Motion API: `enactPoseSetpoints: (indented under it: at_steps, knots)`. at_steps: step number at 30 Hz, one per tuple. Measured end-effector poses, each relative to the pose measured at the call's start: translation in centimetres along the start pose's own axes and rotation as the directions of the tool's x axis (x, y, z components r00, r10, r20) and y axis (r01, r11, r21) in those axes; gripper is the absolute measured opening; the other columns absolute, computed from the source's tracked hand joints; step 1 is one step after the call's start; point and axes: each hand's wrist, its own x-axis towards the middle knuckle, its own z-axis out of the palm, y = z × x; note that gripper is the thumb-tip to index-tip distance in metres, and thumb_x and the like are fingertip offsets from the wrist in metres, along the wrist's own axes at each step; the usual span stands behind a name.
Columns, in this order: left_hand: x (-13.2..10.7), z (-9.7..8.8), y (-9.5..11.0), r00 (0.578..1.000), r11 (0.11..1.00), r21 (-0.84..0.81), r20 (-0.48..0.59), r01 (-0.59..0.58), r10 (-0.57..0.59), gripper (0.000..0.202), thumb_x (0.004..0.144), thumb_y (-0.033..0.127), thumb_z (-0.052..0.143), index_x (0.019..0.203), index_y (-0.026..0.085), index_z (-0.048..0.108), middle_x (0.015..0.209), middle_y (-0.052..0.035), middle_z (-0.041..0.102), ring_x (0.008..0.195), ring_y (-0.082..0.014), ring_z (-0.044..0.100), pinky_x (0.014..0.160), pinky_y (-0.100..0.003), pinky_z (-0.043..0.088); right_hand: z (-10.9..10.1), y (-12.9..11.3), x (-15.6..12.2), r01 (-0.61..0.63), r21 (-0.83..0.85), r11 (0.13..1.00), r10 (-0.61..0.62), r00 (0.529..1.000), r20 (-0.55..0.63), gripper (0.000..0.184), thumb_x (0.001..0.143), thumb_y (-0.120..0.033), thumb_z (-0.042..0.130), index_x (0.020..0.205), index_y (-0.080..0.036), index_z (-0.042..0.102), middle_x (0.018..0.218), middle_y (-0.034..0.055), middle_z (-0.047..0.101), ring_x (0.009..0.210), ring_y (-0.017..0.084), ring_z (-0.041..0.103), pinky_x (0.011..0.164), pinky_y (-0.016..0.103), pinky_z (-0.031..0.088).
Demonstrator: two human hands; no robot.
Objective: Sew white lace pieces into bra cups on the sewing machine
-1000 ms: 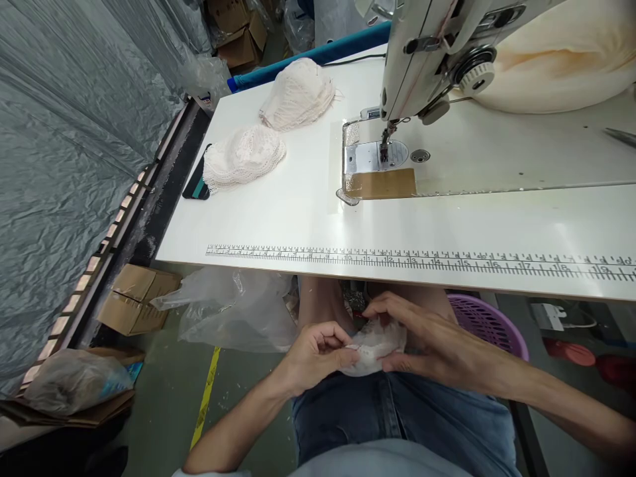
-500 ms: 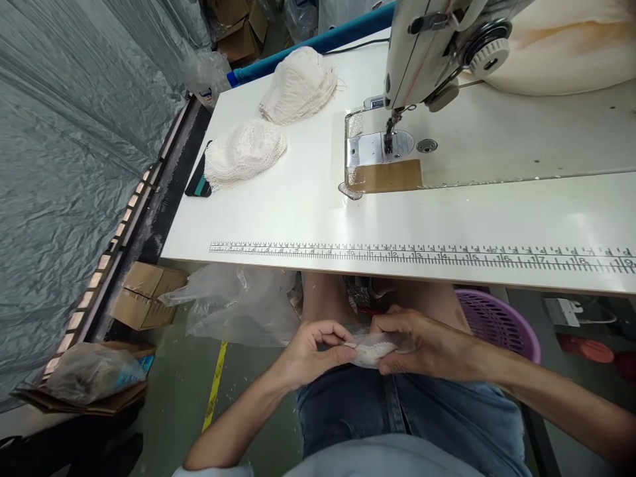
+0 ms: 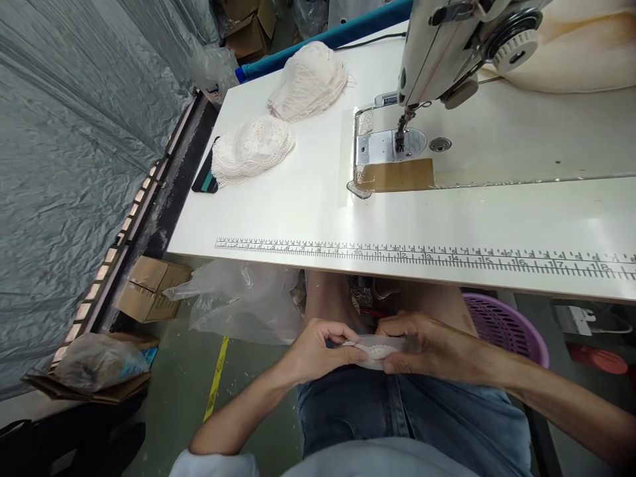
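Note:
Over my lap, below the table's front edge, both hands pinch one small white lace piece (image 3: 373, 348). My left hand (image 3: 320, 350) grips its left end with closed fingers. My right hand (image 3: 422, 344) holds the right end, fingers curled over it. On the white sewing table (image 3: 308, 212) lie two stacks of white lace cups, one near the left edge (image 3: 251, 151) and one farther back (image 3: 308, 81). The sewing machine (image 3: 462, 40) stands at the back right, its needle over the metal plate (image 3: 392, 146).
A printed ruler (image 3: 422, 255) runs along the table's front edge. A dark phone (image 3: 205, 180) lies under the nearer stack. A purple basket (image 3: 507, 324) sits right of my knees. Plastic bags (image 3: 238, 301) and cardboard boxes (image 3: 149, 291) are on the floor at left.
The lace piece has been flattened and drawn out between my hands, which stay over my lap. The view shifted slightly left and down.

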Motion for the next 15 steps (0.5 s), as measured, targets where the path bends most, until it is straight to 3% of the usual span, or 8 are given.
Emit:
enactPoseSetpoints:
  at_steps: [6,10,15]
  knots:
    - [-0.19,-0.18,0.10,0.999,0.999,0.033,-0.019,-0.027,0.027,0.028,0.071,0.039,0.071,0.081,0.013,0.075,0.072,-0.0035,0.069,0.064,-0.0118,0.055,0.059,-0.020,0.039,0.22,0.39,0.24,0.048,-0.046,0.998,-0.051,0.997,-0.053,0.027,0.085,-0.038,0.054,0.068,-0.017,0.055,0.066,-0.0025,0.047,0.062,0.012,0.043,0.055,0.025,0.027]
    - [-0.16,-0.37,0.01,0.999,0.999,-0.039,0.009,-0.031,0.032,0.028,0.069,0.040,0.074,0.078,0.014,0.074,0.081,-0.0042,0.070,0.074,-0.0144,0.059,0.068,-0.021,0.041,0.12,-0.17,0.00,0.053,-0.065,0.996,-0.059,0.994,-0.096,0.028,0.083,-0.042,0.057,0.069,-0.018,0.056,0.072,-0.0011,0.045,0.066,0.013,0.045,0.056,0.025,0.031]
    - [-0.16,-0.83,-0.28,0.998,0.994,-0.097,0.059,0.044,-0.038,0.033,0.065,0.042,0.077,0.081,0.013,0.074,0.074,-0.0043,0.069,0.065,-0.0119,0.056,0.059,-0.020,0.040,-0.47,-0.31,-0.37,0.070,0.056,0.996,-0.068,0.997,-0.039,0.032,0.082,-0.048,0.058,0.073,-0.018,0.063,0.080,0.0014,0.048,0.071,0.015,0.050,0.060,0.026,0.038]
